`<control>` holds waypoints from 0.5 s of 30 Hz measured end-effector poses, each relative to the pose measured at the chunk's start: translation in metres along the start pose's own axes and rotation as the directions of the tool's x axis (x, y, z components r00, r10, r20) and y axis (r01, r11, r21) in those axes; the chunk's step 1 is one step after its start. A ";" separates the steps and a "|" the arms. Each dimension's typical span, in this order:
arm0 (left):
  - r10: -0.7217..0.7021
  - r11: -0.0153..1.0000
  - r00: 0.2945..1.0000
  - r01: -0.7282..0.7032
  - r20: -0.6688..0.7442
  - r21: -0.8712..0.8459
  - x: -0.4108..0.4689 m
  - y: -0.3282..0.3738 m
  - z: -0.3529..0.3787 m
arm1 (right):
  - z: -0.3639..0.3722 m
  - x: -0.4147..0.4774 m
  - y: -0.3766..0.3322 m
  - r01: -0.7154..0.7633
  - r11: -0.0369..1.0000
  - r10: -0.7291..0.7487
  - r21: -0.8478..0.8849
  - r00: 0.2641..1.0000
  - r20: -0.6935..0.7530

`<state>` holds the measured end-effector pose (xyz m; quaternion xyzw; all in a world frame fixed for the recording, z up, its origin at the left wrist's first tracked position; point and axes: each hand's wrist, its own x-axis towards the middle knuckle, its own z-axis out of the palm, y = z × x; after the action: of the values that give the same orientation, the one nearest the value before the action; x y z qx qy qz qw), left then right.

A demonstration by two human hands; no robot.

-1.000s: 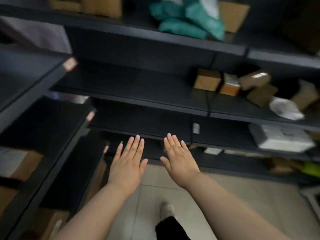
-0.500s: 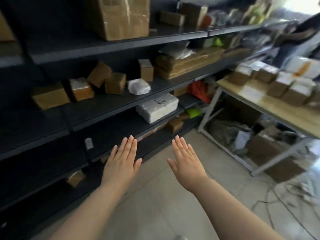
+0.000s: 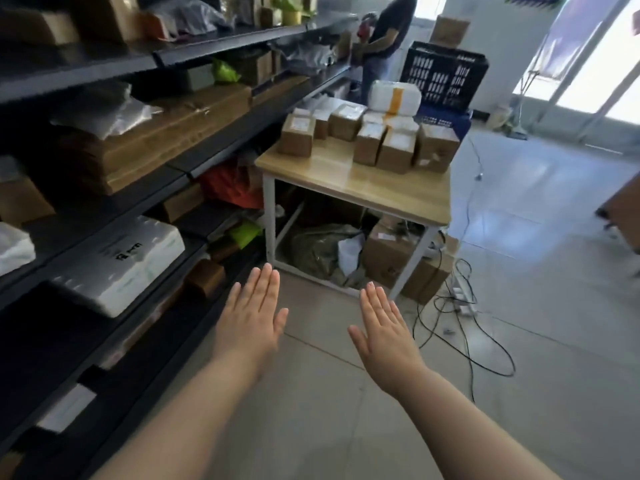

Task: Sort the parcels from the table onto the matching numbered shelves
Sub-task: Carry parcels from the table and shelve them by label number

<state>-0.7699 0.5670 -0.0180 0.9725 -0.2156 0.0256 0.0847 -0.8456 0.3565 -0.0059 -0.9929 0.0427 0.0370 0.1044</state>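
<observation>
Two bare hands hang over the floor tiles nearest the camera, backs up. The left hand (image 3: 249, 317) and the right hand (image 3: 384, 327) are apart from each other. Each has its fingers straight and laid side by side, thumb out, holding nothing.

Along the left run the dark shelves (image 3: 194, 168), loaded with goods, among them a big white packet (image 3: 121, 265) on a lower level. A white tag (image 3: 67, 407) on a near shelf edge is too blurred to read.

Further ahead, just beside the shelves, stands the table (image 3: 346, 183). The parcels (image 3: 394, 150) sit on its far half: a cluster of small brown boxes with white labels, packed close together, and a white padded bag (image 3: 394, 98) behind them. A larger carton (image 3: 391, 251) lies under the table, and cables (image 3: 464, 341) trail over the floor to its right. Beyond are a dark crate (image 3: 445, 76) and a person (image 3: 388, 32) standing at the far end of the shelves.

With both hands empty and well apart from the table, the step in hand looks like going to fetch a parcel. The next move calls for walking up to the table and taking one box. Its label must be read before a shelf is chosen. The cables near the table leg are best avoided.
</observation>
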 end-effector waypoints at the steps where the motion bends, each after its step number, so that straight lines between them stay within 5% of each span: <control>1: 0.019 1.000 1.000 -0.019 0.004 -0.012 0.014 0.004 0.003 | 0.002 0.005 0.008 -0.025 1.000 0.025 0.008 1.000 0.016; 15: 0.175 0.984 0.984 -0.176 0.014 0.041 0.265 -0.077 0.036 | -0.015 0.230 0.026 -0.195 0.980 0.197 0.037 0.979 -0.057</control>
<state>-0.4967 0.5192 -0.0423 0.9514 -0.3003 0.0324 0.0605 -0.6185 0.3106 -0.0157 -0.9828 0.1439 0.0163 0.1143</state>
